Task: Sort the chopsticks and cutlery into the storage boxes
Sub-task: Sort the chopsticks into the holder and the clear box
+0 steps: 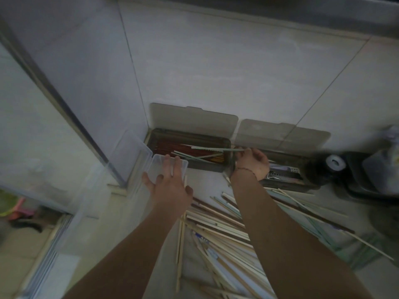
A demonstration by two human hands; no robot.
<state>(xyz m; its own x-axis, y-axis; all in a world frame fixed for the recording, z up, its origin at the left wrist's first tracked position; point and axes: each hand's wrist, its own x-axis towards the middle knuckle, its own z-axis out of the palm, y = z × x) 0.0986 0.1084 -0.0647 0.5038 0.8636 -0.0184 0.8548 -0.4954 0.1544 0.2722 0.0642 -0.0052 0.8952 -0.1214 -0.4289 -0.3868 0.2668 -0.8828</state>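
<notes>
Two dark storage boxes stand against the tiled wall with their lids up. The left box (205,166) holds red, yellow and pale green chopsticks. The right box (287,184) holds metal cutlery. My right hand (251,162) is shut on a pale green chopstick (216,149) whose far end reaches over the left box. My left hand (170,180) is spread, fingers resting on a clear plastic container (159,169) beside the left box. A heap of loose chopsticks (226,225) lies on the counter under my forearms.
A large clear plastic lid or bin (90,190) stands at the left by a metal frame post (64,104). Dark round objects (334,162) and a dark appliance sit at the right. The tiled wall is right behind the boxes.
</notes>
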